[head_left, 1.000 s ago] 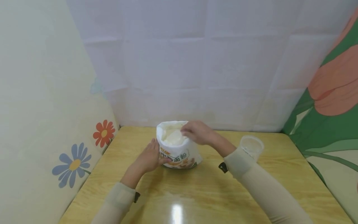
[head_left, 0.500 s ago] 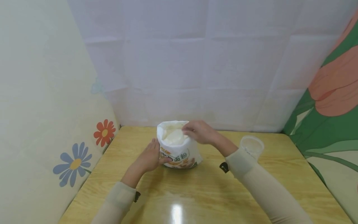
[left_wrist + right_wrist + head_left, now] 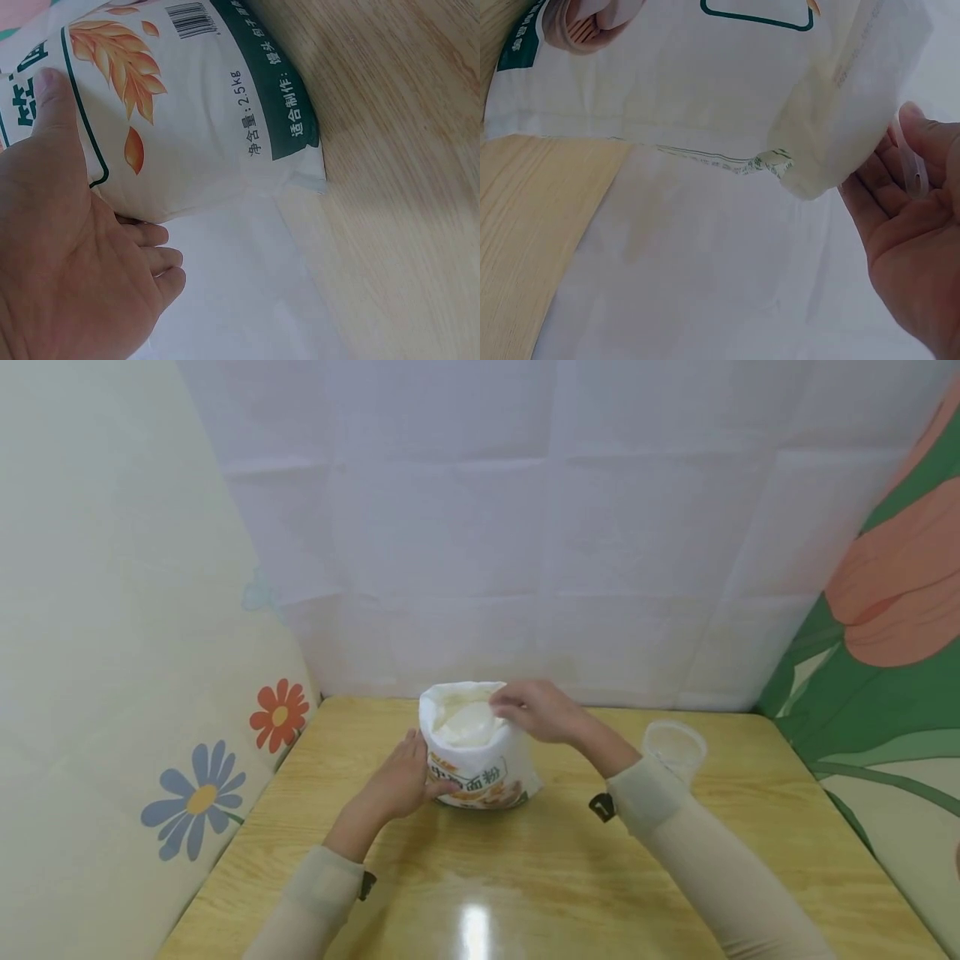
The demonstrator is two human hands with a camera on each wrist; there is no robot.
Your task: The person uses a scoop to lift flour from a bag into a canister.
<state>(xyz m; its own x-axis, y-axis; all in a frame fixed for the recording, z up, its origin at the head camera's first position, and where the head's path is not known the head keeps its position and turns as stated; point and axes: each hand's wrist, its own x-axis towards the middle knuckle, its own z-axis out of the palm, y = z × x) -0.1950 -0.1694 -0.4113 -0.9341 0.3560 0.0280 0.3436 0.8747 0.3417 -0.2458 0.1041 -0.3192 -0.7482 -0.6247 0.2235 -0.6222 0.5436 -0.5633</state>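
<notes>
A white flour bag (image 3: pixel 480 777) with its top rolled down stands upright on the table, its mouth facing up. My left hand (image 3: pixel 397 781) rests against the bag's left side, the thumb lying across the printed front and the fingers extended along the side. In the left wrist view, the left thumb (image 3: pixel 54 97) lies on the lettering. At the bag's right rim, my right hand (image 3: pixel 540 710) pinches the handle of a translucent plastic scoop (image 3: pixel 913 165). The scoop's pale rounded end shows inside the bag's mouth among the flour, partly blending with it.
A clear plastic tub (image 3: pixel 675 747) stands to the right of the bag, partly behind the right sleeve (image 3: pixel 652 797). The wooden table (image 3: pixel 480 860) meets a white hanging cloth (image 3: pixel 480 568) close behind the bag. Flower-painted walls (image 3: pixel 198 802) flank both sides.
My right hand has shifted slightly right with the scoop, whose pale end shows a little farther right and higher in the bag's mouth. The left hand and bag stay put.
</notes>
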